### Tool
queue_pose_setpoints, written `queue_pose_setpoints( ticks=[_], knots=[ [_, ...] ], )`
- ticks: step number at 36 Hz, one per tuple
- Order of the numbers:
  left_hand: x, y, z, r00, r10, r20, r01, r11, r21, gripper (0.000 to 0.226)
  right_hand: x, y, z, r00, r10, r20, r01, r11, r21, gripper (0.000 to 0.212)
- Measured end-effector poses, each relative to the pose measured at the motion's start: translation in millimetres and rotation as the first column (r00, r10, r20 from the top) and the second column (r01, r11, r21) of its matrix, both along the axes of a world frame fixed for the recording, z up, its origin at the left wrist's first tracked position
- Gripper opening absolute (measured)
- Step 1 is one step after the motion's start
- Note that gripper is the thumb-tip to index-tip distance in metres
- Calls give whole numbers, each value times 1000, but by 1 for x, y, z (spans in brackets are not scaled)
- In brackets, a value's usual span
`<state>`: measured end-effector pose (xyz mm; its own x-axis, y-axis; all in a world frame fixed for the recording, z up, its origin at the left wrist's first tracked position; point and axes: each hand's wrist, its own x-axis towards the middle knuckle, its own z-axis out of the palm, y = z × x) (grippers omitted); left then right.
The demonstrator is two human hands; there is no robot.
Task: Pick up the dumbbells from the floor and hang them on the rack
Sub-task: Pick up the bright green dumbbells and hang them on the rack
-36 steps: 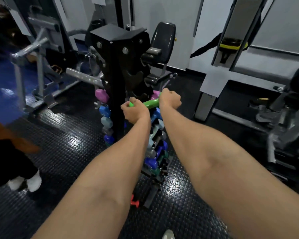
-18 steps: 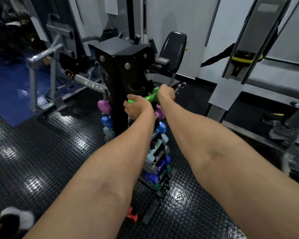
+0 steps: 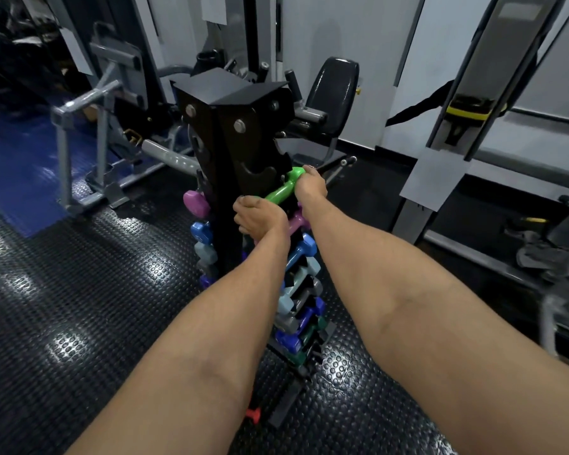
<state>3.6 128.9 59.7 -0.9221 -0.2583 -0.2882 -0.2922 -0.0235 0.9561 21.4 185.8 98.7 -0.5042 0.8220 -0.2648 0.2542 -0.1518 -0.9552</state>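
Observation:
A tall black dumbbell rack (image 3: 222, 133) stands in front of me on the studded rubber floor. A bright green dumbbell (image 3: 284, 188) is held tilted against the rack's right face, just under its empty upper hooks. My left hand (image 3: 257, 220) grips its lower left end and my right hand (image 3: 311, 188) grips its upper right end. Below the hands, pink, blue, grey and purple dumbbells (image 3: 301, 257) hang down the rack. A small red dumbbell (image 3: 253, 414) lies on the floor by the rack's foot, partly hidden by my left forearm.
A pink dumbbell (image 3: 196, 203) and blue ones hang on the rack's left side. Grey gym machines (image 3: 105, 103) stand behind and left, a black padded seat (image 3: 337, 90) behind the rack, and a white machine frame (image 3: 440, 165) to the right. A blue mat (image 3: 17, 178) covers the far left.
Both hands have carried the green dumbbell up and in toward the rack's upper hooks, and it has tilted with its right end higher. My view has moved closer.

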Motion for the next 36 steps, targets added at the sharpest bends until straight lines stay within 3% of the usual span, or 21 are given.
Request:
queue_pose_setpoints(
  ticks=[6,12,17,26,33,36],
  knots=[
    [-1,-9,1,997,-80,7,80,997,-9,45,3,-1,-16,998,-33,48,32,999,7,50],
    [-8,-26,1,978,-207,23,207,978,7,46,10,-17,-36,959,-284,5,284,959,-6,32],
    [-14,-44,-4,933,-349,87,348,937,24,55,16,-43,-53,932,-356,73,360,930,-68,37],
    [-37,-106,-48,887,-408,215,449,872,-197,60,12,-118,-95,951,-287,117,288,958,13,49],
    [-69,-157,-97,867,-414,277,473,859,-196,59,-10,-159,-136,973,-209,97,211,978,-9,42],
    [-80,-179,-123,832,-462,307,539,805,-248,61,-15,-178,-155,974,-198,108,197,980,14,39]
  ],
)
